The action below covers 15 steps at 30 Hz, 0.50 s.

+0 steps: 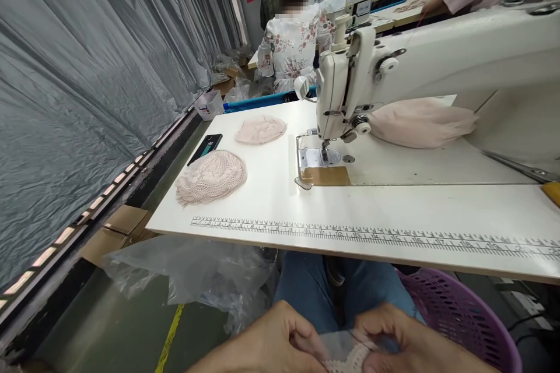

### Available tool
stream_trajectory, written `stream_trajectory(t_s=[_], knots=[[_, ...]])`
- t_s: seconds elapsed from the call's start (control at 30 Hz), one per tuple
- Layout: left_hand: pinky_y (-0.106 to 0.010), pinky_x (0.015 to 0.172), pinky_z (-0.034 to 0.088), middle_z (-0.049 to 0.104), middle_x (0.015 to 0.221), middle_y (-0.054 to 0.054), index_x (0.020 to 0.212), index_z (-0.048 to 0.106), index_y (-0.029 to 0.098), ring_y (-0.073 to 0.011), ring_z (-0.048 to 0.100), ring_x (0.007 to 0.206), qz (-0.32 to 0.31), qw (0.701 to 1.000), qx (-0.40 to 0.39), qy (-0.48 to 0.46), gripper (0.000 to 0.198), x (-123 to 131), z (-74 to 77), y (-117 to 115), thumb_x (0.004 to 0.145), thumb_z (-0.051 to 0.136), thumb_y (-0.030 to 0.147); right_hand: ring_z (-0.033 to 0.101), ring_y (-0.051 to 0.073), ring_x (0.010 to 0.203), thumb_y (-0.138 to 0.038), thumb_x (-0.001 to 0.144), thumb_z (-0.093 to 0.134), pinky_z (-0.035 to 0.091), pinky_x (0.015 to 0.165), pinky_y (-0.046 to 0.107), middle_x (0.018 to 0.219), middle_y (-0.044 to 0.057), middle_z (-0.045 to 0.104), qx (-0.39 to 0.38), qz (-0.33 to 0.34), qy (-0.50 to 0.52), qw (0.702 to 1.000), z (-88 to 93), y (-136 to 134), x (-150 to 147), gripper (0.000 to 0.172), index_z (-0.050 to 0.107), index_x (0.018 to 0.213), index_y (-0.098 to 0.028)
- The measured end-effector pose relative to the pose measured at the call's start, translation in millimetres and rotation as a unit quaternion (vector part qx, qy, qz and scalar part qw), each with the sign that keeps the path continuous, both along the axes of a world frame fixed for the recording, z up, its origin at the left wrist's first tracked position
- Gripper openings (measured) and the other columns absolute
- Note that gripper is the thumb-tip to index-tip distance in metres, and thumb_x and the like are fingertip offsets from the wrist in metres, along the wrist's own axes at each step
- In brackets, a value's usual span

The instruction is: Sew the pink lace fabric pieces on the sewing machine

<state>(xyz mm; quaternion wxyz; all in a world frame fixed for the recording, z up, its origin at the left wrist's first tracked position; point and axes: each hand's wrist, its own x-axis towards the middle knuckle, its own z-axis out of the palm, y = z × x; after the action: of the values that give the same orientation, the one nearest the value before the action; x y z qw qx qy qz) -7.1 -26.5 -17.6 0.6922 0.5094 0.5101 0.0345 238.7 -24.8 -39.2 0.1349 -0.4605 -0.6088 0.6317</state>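
Note:
Over my lap, at the bottom of the head view, my left hand point(284, 341) and my right hand point(394, 341) are closed on a pale piece of lace fabric point(347, 358). The piece has a sheer part and a scalloped lace edge; its lower part is cut off by the frame. On the white table in front lie a stack of pale pink lace pieces point(212, 178) and a smaller pile of pink fabric pieces point(261, 130). The sewing machine point(336, 87) stands beyond my hands, its needle area holding no fabric.
A ruler strip point(371, 235) runs along the table's front edge. Pink fabric point(422, 122) lies under the machine arm, with scissors point(520, 168) at right. A dark phone-like object point(205, 148) lies at left. A purple basket point(464, 320) and plastic bag point(196, 271) flank my legs. People sit ahead.

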Motion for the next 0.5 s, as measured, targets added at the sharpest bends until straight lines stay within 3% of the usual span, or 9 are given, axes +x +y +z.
stream_trajectory(t_s=[0.13, 0.23, 0.4, 0.5], knots=[[-0.017, 0.051, 0.039, 0.073, 0.073, -0.003, 0.082, 0.078, 0.015, -0.0136, 0.063, 0.063, -0.020, 1.000, 0.007, -0.010, 0.037, -3, -5.2, 0, 0.061, 0.081, 0.045, 0.050, 0.017, 0.076, -0.047, 0.066, 0.071, 0.043, 0.069, 0.024, 0.076, -0.001, 0.050, -0.027, 0.015, 0.002, 1.000, 6.7, 4, -1, 0.030, 0.061, 0.070, -0.019], [-0.017, 0.052, 0.038, 0.071, 0.071, -0.003, 0.083, 0.078, 0.015, -0.0124, 0.061, 0.061, -0.022, 1.000, -0.002, -0.017, 0.041, -6, -9.8, 1, 0.061, 0.080, 0.049, 0.052, 0.019, 0.082, -0.046, 0.066, 0.069, 0.043, 0.075, 0.026, 0.082, 0.000, 0.052, -0.040, 0.008, 0.005, 0.999, 7.9, 4, 0, 0.030, 0.063, 0.078, -0.019], [-0.019, 0.056, 0.043, 0.071, 0.070, -0.003, 0.084, 0.078, 0.015, -0.0146, 0.064, 0.064, -0.028, 1.000, -0.003, -0.008, 0.047, -7, -12.4, 5, 0.060, 0.079, 0.055, 0.052, 0.019, 0.081, -0.039, 0.058, 0.073, 0.042, 0.072, 0.025, 0.081, -0.001, 0.051, -0.039, -0.001, 0.000, 0.999, 8.2, 1, 0, 0.030, 0.061, 0.076, -0.020], [-0.022, 0.063, 0.048, 0.072, 0.073, -0.005, 0.084, 0.078, 0.015, -0.0178, 0.066, 0.070, -0.021, 0.999, -0.011, -0.021, 0.051, -6, -9.8, 9, 0.055, 0.082, 0.057, 0.052, 0.020, 0.083, -0.039, 0.060, 0.069, 0.042, 0.074, 0.027, 0.082, 0.000, 0.051, -0.031, -0.013, -0.008, 0.999, 8.9, -1, 1, 0.027, 0.059, 0.077, -0.020]])
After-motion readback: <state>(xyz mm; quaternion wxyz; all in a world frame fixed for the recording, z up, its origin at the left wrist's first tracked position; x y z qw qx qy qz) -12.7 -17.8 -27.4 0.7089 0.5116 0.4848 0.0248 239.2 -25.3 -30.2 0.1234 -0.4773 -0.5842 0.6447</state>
